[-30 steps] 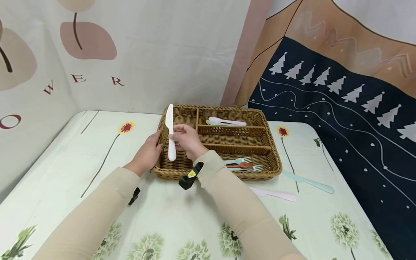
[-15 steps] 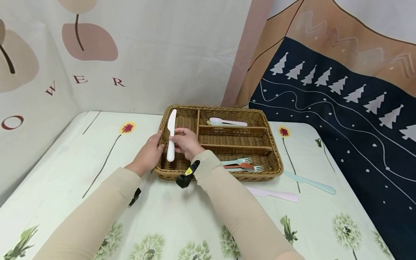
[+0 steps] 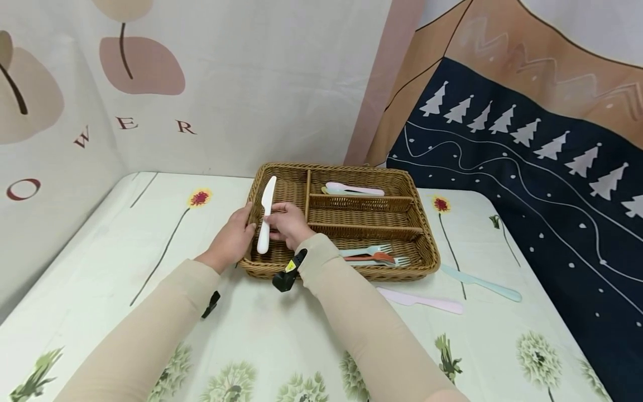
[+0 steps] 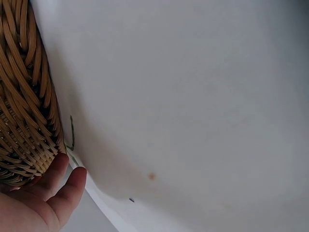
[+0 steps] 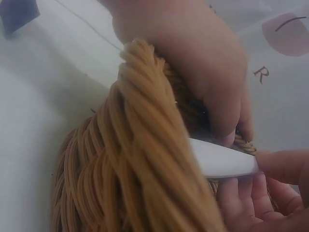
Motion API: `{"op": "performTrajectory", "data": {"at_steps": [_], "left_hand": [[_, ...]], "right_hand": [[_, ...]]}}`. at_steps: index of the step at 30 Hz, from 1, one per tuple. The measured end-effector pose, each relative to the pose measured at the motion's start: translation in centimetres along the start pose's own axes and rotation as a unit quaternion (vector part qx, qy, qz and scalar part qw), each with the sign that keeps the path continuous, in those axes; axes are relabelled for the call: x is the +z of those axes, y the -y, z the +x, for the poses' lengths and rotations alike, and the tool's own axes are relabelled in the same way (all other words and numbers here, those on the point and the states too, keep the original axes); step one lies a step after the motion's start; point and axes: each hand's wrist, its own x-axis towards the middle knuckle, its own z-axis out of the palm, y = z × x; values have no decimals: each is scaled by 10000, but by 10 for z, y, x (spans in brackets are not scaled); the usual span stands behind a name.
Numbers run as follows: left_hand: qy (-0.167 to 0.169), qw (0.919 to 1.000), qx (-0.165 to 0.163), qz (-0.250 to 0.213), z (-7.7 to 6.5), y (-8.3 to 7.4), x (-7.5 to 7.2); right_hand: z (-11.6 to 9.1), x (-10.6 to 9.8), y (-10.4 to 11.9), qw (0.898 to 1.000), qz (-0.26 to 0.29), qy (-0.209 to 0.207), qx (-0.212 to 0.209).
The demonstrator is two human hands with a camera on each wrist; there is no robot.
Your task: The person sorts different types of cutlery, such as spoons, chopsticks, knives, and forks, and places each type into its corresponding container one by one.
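Observation:
A white plastic knife [image 3: 263,239] hangs in the left compartment of a brown woven cutlery basket [image 3: 361,167], blade pointing away. My right hand [image 3: 291,223] pinches it between thumb and fingers around the middle. In the right wrist view, part of the knife's handle [image 5: 223,160] shows behind the near basket wall [image 5: 140,135]. My left hand [image 3: 228,240] grips the basket's left side, with the thumb over the rim. Two of its fingers [image 4: 70,193] show outside the woven wall in the left wrist view.
Pink and pale spoons [image 3: 354,190] lie in the back right compartment. Light blue forks [image 3: 369,250] and an orange piece of cutlery [image 3: 379,257] lie in the front one. A pink knife [image 3: 422,301] and a light blue knife [image 3: 482,282] rest on the tablecloth.
My right hand has lowered the white knife into the left compartment and tilted its blade slightly rightward. The left hand stays on the basket's side.

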Motion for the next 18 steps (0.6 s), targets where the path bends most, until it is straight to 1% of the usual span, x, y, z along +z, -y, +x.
{"op": "performTrajectory", "data": {"at_steps": [6,13,18], "left_hand": [[-26,10000,-11,82,1,0,0],[18,10000,-55,66,1,1,0],[11,10000,-21,75,0,0,0]], "right_hand": [[1,1,-1,9999,-142,12,-2],[3,3,-5,9996,-262,-56,69],[2,4,-5,9994,-329,-37,116]]}}
